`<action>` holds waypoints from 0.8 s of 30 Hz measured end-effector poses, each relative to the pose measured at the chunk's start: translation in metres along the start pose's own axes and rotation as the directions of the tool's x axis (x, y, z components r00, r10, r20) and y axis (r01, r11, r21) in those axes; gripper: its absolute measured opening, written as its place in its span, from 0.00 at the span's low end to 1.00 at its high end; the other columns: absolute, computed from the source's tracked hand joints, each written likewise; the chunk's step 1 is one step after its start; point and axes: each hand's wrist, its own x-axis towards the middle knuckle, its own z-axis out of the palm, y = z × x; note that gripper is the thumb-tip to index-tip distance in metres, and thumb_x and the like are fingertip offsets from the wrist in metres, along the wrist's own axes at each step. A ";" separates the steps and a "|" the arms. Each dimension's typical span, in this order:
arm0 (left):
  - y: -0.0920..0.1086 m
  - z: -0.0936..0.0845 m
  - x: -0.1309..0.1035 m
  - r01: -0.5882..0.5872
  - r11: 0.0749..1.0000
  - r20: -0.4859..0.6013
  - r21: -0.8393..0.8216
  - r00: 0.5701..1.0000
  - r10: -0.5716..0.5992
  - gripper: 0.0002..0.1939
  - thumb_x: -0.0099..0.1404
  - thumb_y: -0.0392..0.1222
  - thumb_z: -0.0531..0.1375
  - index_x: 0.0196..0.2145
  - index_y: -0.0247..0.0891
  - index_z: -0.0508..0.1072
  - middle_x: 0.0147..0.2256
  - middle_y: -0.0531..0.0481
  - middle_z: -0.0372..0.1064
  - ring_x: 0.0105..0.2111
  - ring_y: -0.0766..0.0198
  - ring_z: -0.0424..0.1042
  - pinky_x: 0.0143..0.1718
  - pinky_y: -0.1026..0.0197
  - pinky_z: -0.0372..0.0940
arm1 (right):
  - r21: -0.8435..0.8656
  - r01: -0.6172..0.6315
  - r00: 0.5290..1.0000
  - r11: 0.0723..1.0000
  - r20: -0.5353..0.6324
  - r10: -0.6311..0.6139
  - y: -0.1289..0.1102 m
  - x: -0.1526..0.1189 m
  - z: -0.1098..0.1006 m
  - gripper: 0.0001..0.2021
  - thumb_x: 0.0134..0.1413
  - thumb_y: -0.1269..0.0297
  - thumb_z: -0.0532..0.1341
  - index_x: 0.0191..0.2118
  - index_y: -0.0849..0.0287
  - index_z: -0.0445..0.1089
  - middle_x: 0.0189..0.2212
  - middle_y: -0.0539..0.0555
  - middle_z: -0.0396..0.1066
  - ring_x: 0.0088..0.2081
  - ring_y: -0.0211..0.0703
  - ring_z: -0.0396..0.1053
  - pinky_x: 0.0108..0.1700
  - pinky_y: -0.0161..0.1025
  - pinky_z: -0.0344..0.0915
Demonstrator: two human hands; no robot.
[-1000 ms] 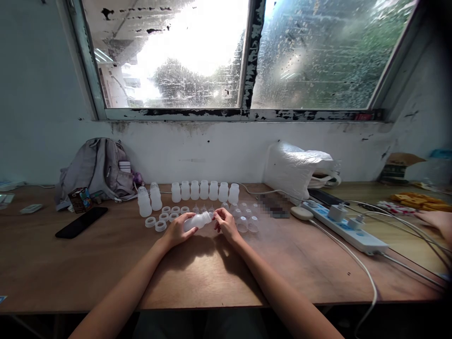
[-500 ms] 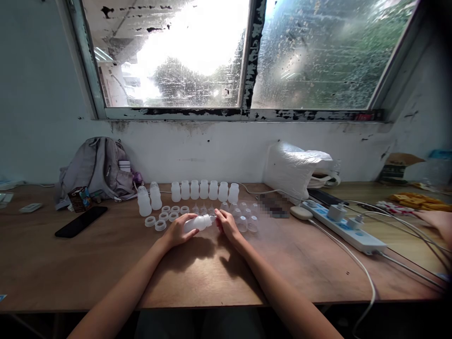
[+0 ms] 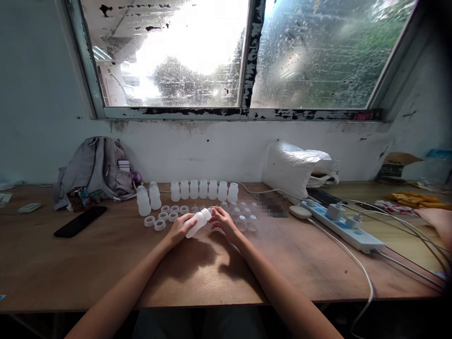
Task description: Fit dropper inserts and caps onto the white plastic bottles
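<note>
A frosted white baby bottle (image 3: pixel 197 223) lies tilted in my left hand (image 3: pixel 178 230), which wraps round its body. My right hand (image 3: pixel 223 222) has its fingertips on the clear nipple at the bottle's collar end; the fingers partly hide it. Just beyond my hands stand clear nipples (image 3: pixel 195 207), partly covered by the bottle and fingers. White collar rings (image 3: pixel 160 225) lie in rows to the left. Several clear caps (image 3: pixel 252 223) stand to the right. Behind is a row of open bottles (image 3: pixel 204 189), with two topped bottles (image 3: pixel 143 201) at its left.
A black phone (image 3: pixel 80 221), a small box (image 3: pixel 79 199) and a grey backpack (image 3: pixel 93 169) are on the left. To the right are a white puck-shaped device (image 3: pixel 300 212), a power strip (image 3: pixel 342 230) with cables and a white bag (image 3: pixel 287 169). Another person's arm (image 3: pixel 436 223) reaches in at far right.
The bottle has tipped more upright, its collar end rising. My right hand has shifted slightly left and up, with its fingers now more spread around the nipple end.
</note>
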 end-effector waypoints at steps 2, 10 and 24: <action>0.000 0.004 0.001 0.101 0.985 0.061 -0.141 0.994 -0.093 0.22 0.59 0.53 0.48 0.40 0.33 0.67 0.34 0.45 0.68 0.32 0.61 0.67 0.31 0.62 0.62 | 0.097 -0.016 0.994 0.995 0.110 0.005 -0.004 -0.003 0.003 0.18 0.42 0.54 0.59 0.40 0.57 0.66 0.35 0.54 0.67 0.33 0.39 0.66 0.30 0.34 0.62; 0.004 0.015 -0.004 -0.066 0.996 -0.001 0.066 0.998 0.067 0.22 0.48 0.44 0.61 0.42 0.38 0.64 0.38 0.48 0.66 0.36 0.60 0.66 0.37 0.60 0.62 | 0.001 0.095 0.995 0.995 0.043 -0.095 0.001 -0.005 0.002 0.16 0.40 0.57 0.61 0.36 0.61 0.70 0.32 0.54 0.69 0.33 0.39 0.63 0.34 0.36 0.57; -0.011 0.011 0.000 -0.155 0.914 -0.145 0.375 0.964 0.223 0.24 0.51 0.41 0.59 0.46 0.40 0.59 0.43 0.47 0.63 0.41 0.58 0.65 0.41 0.56 0.62 | -0.669 0.296 0.924 0.682 0.018 -0.383 -0.015 0.001 -0.008 0.13 0.44 0.54 0.57 0.32 0.58 0.70 0.29 0.54 0.67 0.30 0.40 0.62 0.33 0.37 0.58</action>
